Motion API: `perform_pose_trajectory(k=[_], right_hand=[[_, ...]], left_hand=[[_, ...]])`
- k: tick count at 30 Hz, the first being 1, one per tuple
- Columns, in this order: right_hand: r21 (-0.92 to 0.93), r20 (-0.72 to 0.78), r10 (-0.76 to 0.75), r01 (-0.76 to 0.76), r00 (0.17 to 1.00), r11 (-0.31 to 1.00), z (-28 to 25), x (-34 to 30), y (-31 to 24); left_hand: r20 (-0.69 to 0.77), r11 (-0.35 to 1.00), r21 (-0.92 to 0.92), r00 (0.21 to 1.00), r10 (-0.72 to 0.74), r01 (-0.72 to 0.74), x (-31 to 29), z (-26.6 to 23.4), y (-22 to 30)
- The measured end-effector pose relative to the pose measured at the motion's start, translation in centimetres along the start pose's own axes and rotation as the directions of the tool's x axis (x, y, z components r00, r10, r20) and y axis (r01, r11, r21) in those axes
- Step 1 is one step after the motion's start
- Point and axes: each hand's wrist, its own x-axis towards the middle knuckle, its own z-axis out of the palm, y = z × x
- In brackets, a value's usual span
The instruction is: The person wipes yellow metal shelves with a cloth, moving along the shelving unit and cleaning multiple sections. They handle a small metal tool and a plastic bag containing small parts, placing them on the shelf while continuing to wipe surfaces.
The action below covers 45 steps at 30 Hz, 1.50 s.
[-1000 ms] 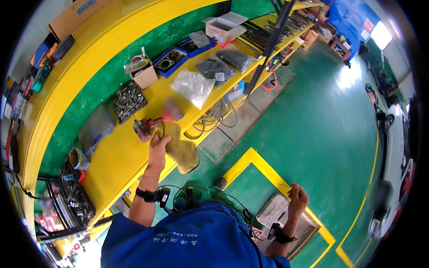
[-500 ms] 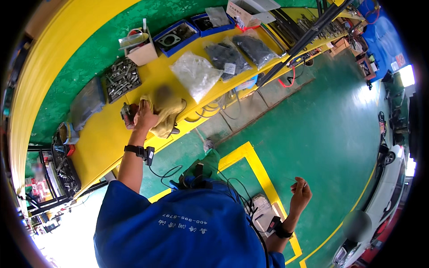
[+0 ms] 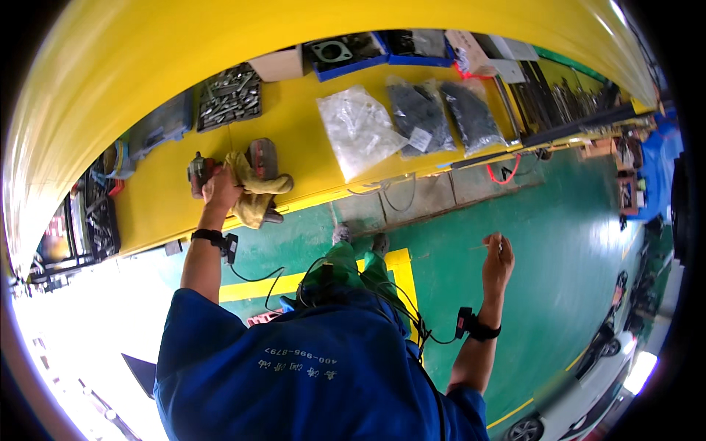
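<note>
My left hand [image 3: 220, 189] is closed on the bench, between a red-and-black tool [image 3: 197, 175] and yellow work gloves [image 3: 254, 207]. Its fingertips touch both sides closely, and what they grip is hidden. Behind the gloves lies another red-and-dark piece [image 3: 262, 156], partly covered by them. A dark end [image 3: 273, 215] sticks out from under the gloves at the bench edge. Out to the right, away from the bench, my right hand [image 3: 499, 253] is raised over the floor. Its fingers pinch a thin pale stick-like thing, too small to name.
On the yellow bench [image 3: 294, 147] are a tray of metal sockets [image 3: 229, 97], a clear bag [image 3: 360, 128], two bags of dark parts [image 3: 421, 117] and blue bins [image 3: 349, 70]. A yellow beam [image 3: 331, 18] arches above. A white car [image 3: 581, 404] stands at the lower right.
The view has turned and shifted, so the bench sits more level. My left hand stays between the tool and the gloves; my right hand remains raised, now pointing more upward in the picture.
</note>
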Motion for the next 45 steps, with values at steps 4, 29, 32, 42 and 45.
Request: perform_pose_trajectory(k=[4,29,32,42,45], right_hand=[[0.182,0.311,-0.029,-0.029,0.95,0.983,6.7,6.4,-2.0],[0.367,0.62,-0.561,0.43,0.549,0.825,40.8,1.6,-18.3],[0.145,0.347,-0.739,0.746,0.577,0.65,37.0,5.6,-16.5],[-0.395,0.377,-0.067,0.226,0.924,0.89,21.2,19.9,-5.7],[-0.332,0.438,-0.085,0.249,0.895,0.91,20.9,17.9,-4.0]], left_hand=[[-0.123,0.971,0.063,0.967,-0.224,0.232,0.0,0.8,-7.5],[-0.209,0.791,-0.537,0.862,-0.461,0.293,-24.2,4.2,0.1],[-0.143,0.69,-0.694,0.899,-0.414,0.207,-20.8,0.5,4.6],[-0.194,0.434,-0.885,0.981,-0.009,-0.171,-12.1,-3.1,19.9],[-0.161,0.459,-0.883,0.983,-0.09,-0.102,-7.9,-2.7,23.2]])
